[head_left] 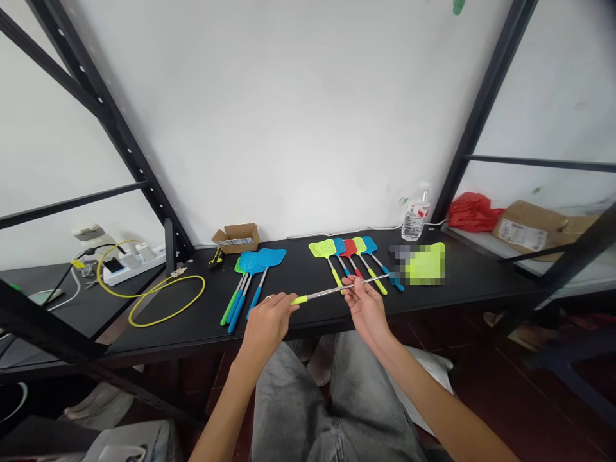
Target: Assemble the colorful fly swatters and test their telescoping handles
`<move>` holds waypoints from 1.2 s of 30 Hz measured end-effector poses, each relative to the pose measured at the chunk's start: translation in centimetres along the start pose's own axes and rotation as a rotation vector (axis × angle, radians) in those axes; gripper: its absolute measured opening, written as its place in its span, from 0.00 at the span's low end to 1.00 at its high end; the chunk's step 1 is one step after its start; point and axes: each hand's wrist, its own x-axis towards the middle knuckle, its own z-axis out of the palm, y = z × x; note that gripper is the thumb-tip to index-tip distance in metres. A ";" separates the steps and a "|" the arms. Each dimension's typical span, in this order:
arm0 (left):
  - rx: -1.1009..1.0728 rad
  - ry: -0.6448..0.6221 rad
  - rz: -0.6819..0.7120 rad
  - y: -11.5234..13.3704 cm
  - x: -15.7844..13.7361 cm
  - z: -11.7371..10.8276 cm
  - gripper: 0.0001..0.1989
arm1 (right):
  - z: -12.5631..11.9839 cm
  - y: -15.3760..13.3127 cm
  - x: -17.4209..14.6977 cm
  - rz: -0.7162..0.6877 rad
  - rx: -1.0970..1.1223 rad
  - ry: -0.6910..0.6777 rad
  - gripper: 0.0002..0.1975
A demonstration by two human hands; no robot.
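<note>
A yellow-green fly swatter [323,292] with a drawn-out metal rod is held level over the front of the black table. My left hand [270,319] is wrapped round its yellow-green grip. Further along, the fingers of my right hand [364,304] pinch the thin rod. The swatter's head at the right end is partly blurred by pixelation. Behind my right hand lies a fanned row of yellow-green, blue and red fly swatters [321,248]. Left of my left hand, several blue and green fly swatters [253,262] lie overlapping, grips toward me.
An open cardboard box [237,237] sits by the wall, near a small yellow-black item [216,258]. A looped yellow cable [166,281] and a power strip [137,263] are at left. At back right stands a water bottle [416,215]. Black shelf posts flank the table [183,321].
</note>
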 end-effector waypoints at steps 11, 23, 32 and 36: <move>-0.075 -0.031 0.016 1.7 0.1 1.0 0.13 | 0.8 1.8 -1.9 0.097 0.000 -0.108 0.17; -0.239 0.015 -0.083 -2.0 -0.4 -0.9 0.15 | -0.8 -2.9 1.4 0.065 0.091 0.031 0.15; -0.259 0.005 -0.075 -2.2 0.1 -0.2 0.15 | -3.7 -5.5 4.3 -0.020 0.216 0.185 0.17; -0.260 0.003 -0.103 -2.0 0.3 0.7 0.15 | -3.6 -5.2 4.3 -0.071 0.212 0.202 0.19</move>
